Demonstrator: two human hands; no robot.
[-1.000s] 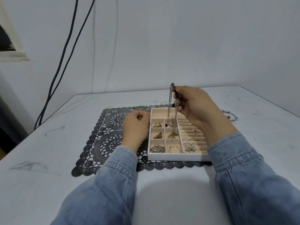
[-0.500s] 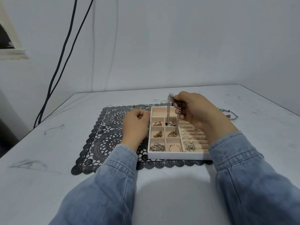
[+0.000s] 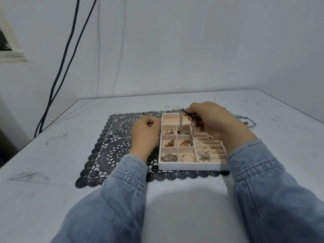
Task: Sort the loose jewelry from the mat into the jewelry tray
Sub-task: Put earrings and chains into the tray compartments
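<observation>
Pinching a chain [image 3: 181, 121], the right hand [image 3: 213, 123] dangles it into a tray [image 3: 192, 166] compartment; the left hand [image 3: 144, 134] sits clenched on the mat [image 3: 114, 146], just beside the tray.

The flat black openwork mat [image 3: 114, 146] shows lace-like round medallions and a scalloped border. The white rectangular jewelry tray [image 3: 192, 167] is lined in pale peach. The metal link chain [image 3: 181, 120] is silver, and the small metal trinkets [image 3: 169, 143] are gold. The denim sleeves [image 3: 122, 190] are faded blue.
</observation>
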